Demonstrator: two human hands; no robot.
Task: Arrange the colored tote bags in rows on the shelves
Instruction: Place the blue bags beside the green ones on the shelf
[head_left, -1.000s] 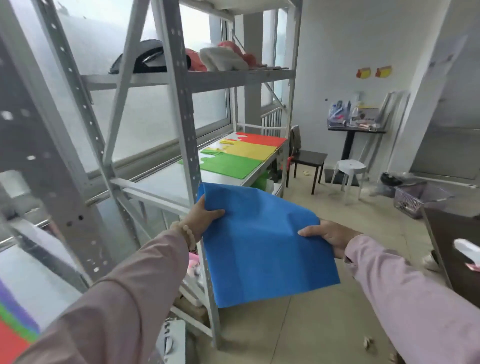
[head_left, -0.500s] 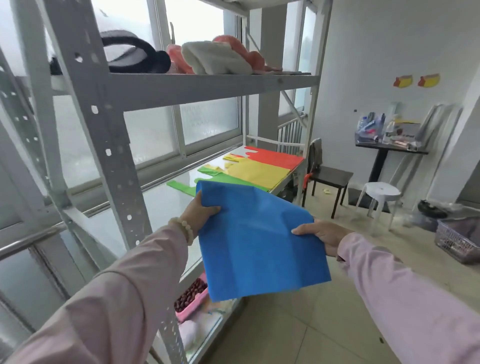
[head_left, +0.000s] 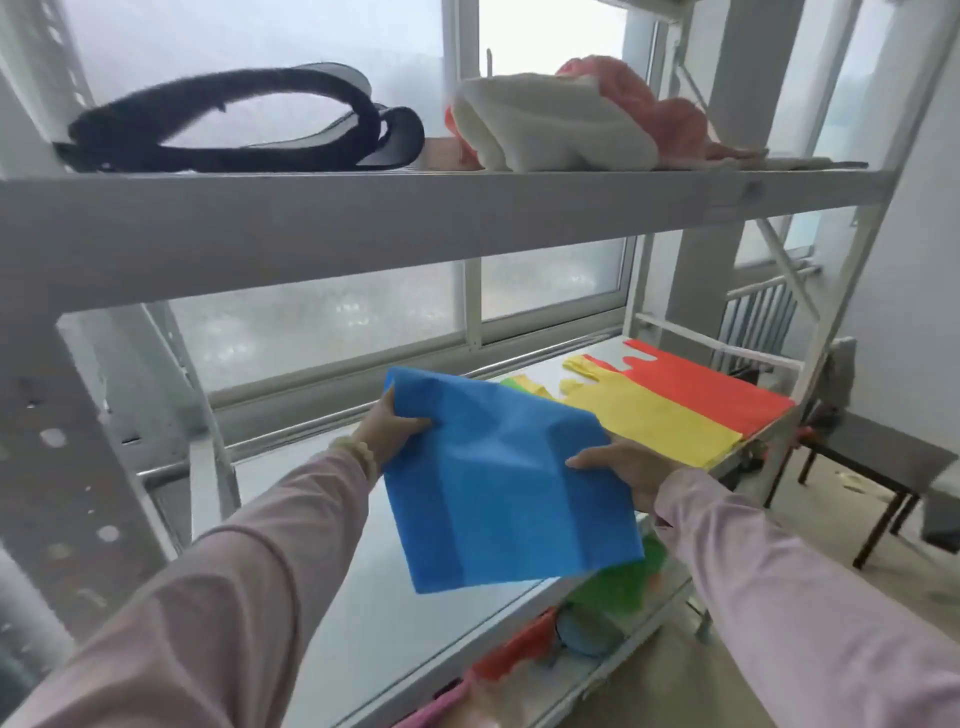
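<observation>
Both hands, left (head_left: 387, 434) and right (head_left: 621, 465), pinch the blue bag (head_left: 498, 488) by its side edges above the shelf (head_left: 363, 587), so it looks mid-placement and should next be laid flat beside the green bag (head_left: 511, 384), yellow bag (head_left: 660, 421) and red bag (head_left: 711, 387).

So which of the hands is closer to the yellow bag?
Right. The right hand grips the blue bag just beside the yellow bag; the left hand holds the far edge.
</observation>
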